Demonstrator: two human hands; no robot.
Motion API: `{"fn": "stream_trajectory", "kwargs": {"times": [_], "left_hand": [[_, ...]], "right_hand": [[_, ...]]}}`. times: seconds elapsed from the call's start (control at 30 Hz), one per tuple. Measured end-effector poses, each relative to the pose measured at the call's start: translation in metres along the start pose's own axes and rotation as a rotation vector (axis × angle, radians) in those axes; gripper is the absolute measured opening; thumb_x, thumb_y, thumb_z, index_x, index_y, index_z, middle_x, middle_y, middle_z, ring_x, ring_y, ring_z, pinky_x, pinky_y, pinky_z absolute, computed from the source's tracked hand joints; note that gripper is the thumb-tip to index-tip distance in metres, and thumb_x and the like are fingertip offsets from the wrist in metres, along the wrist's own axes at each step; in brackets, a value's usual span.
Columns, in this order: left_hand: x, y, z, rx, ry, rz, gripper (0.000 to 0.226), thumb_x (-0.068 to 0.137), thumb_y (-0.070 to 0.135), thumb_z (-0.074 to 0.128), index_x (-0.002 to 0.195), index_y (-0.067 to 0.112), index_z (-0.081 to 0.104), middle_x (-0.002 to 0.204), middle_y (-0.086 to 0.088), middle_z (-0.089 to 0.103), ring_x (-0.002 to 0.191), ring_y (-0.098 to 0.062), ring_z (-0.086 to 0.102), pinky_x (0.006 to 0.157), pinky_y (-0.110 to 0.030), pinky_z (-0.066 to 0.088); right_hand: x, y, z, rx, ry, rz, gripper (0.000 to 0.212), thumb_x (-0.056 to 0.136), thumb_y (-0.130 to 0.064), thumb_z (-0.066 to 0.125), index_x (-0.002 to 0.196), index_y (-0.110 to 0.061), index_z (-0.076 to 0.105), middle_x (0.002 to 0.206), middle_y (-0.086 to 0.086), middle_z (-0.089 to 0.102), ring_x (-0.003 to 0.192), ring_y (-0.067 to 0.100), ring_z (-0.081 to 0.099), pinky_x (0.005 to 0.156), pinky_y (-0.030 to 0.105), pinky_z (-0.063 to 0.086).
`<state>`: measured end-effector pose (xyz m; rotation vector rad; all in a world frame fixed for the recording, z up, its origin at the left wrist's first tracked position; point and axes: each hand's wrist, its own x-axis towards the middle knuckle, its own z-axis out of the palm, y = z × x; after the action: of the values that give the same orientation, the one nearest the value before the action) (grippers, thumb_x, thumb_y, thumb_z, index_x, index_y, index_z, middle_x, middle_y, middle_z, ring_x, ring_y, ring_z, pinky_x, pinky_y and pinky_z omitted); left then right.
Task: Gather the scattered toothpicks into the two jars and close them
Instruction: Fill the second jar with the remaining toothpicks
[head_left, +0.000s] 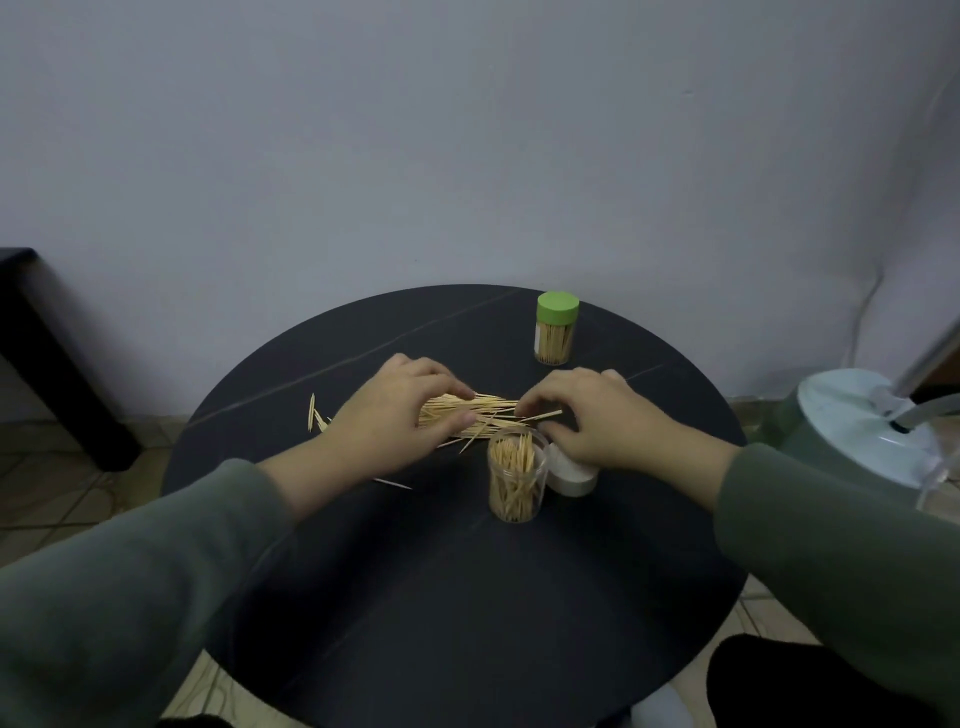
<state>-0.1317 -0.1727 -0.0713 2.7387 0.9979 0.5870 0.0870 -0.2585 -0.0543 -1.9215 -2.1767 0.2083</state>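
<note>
Hands (400, 410) (592, 421) pinch toothpick pile (478, 413) at centre frame, fingers curled; right wrist could topple open jar (517, 478) below, respilling.

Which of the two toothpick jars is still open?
The clear jar without a lid near the table's middle, beside the white lid. The other jar, farther back, is closed with a green lid.
</note>
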Motion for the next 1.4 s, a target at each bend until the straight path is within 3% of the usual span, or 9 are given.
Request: {"fn": "stream_trajectory", "kwargs": {"times": [0.13, 0.3, 0.43, 0.57, 0.7, 1.03, 1.23, 1.4], "left_hand": [[0.005, -0.011, -0.001, 0.203, -0.230, -0.121, 0.056, 0.078, 0.068, 0.058, 0.126, 0.038, 0.058, 0.135, 0.013, 0.051, 0.123, -0.010, 0.038, 0.098, -0.032, 0.041], [0.012, -0.011, 0.002, 0.268, -0.239, -0.135, 0.049, 0.083, 0.059, 0.061, 0.127, 0.037, 0.058, 0.132, 0.013, 0.054, 0.123, -0.010, 0.041, 0.096, -0.031, 0.043], [0.016, -0.013, 0.000, 0.322, -0.247, -0.137, 0.047, 0.087, 0.054, 0.060, 0.129, 0.036, 0.057, 0.130, 0.011, 0.054, 0.121, -0.012, 0.044, 0.095, -0.033, 0.045], [0.018, -0.014, 0.000, 0.343, -0.277, -0.143, 0.041, 0.089, 0.050, 0.059, 0.128, 0.034, 0.059, 0.126, 0.010, 0.057, 0.118, -0.013, 0.049, 0.093, -0.032, 0.047], [0.020, -0.012, 0.002, 0.368, -0.257, -0.124, 0.034, 0.092, 0.046, 0.057, 0.123, 0.034, 0.063, 0.121, 0.010, 0.059, 0.113, -0.012, 0.052, 0.087, -0.031, 0.050], [0.023, -0.003, 0.005, 0.440, -0.263, -0.095, 0.028, 0.097, 0.042, 0.050, 0.118, 0.033, 0.065, 0.118, 0.007, 0.058, 0.112, -0.015, 0.049, 0.083, -0.032, 0.050], [0.026, 0.004, 0.008, 0.448, -0.285, -0.125, 0.028, 0.097, 0.039, 0.050, 0.115, 0.024, 0.064, 0.112, 0.002, 0.063, 0.103, -0.017, 0.058, 0.083, -0.036, 0.054], [0.028, 0.007, 0.007, 0.511, -0.317, -0.085, 0.029, 0.099, 0.035, 0.047, 0.116, 0.020, 0.064, 0.114, -0.001, 0.061, 0.107, -0.019, 0.053, 0.082, -0.035, 0.052]], "right_hand": [[0.020, 0.000, 0.014, -0.073, -0.005, 0.060, 0.034, 0.090, -0.042, 0.061, 0.124, -0.040, 0.057, 0.130, -0.012, 0.053, 0.122, 0.012, 0.045, 0.104, 0.041, 0.030], [0.041, -0.006, 0.025, -0.111, -0.048, 0.053, 0.055, 0.085, -0.056, 0.062, 0.135, -0.035, 0.050, 0.139, -0.007, 0.048, 0.125, 0.018, 0.041, 0.104, 0.045, 0.027], [0.050, -0.014, 0.032, -0.174, -0.041, -0.042, 0.051, 0.088, -0.050, 0.061, 0.135, -0.036, 0.051, 0.142, -0.011, 0.046, 0.124, 0.017, 0.039, 0.099, 0.044, 0.029], [0.055, -0.015, 0.032, -0.185, -0.041, -0.092, 0.030, 0.090, -0.047, 0.059, 0.117, -0.035, 0.067, 0.132, -0.015, 0.055, 0.117, 0.015, 0.042, 0.093, 0.040, 0.029], [0.053, -0.011, 0.029, -0.190, 0.025, -0.078, 0.024, 0.090, -0.045, 0.060, 0.108, -0.034, 0.071, 0.122, -0.013, 0.059, 0.112, 0.013, 0.045, 0.094, 0.038, 0.030], [0.041, -0.005, 0.023, -0.382, -0.001, -0.116, 0.033, 0.098, -0.040, 0.049, 0.129, -0.035, 0.057, 0.127, -0.008, 0.059, 0.113, 0.016, 0.048, 0.096, 0.040, 0.031], [0.041, -0.008, 0.020, -0.488, -0.026, -0.130, 0.028, 0.100, -0.040, 0.043, 0.117, -0.033, 0.064, 0.117, -0.005, 0.061, 0.107, 0.018, 0.051, 0.091, 0.040, 0.031], [0.042, -0.007, 0.019, -0.508, -0.045, -0.112, 0.026, 0.100, -0.038, 0.043, 0.107, -0.028, 0.066, 0.111, -0.002, 0.062, 0.103, 0.019, 0.053, 0.089, 0.042, 0.031]]}}
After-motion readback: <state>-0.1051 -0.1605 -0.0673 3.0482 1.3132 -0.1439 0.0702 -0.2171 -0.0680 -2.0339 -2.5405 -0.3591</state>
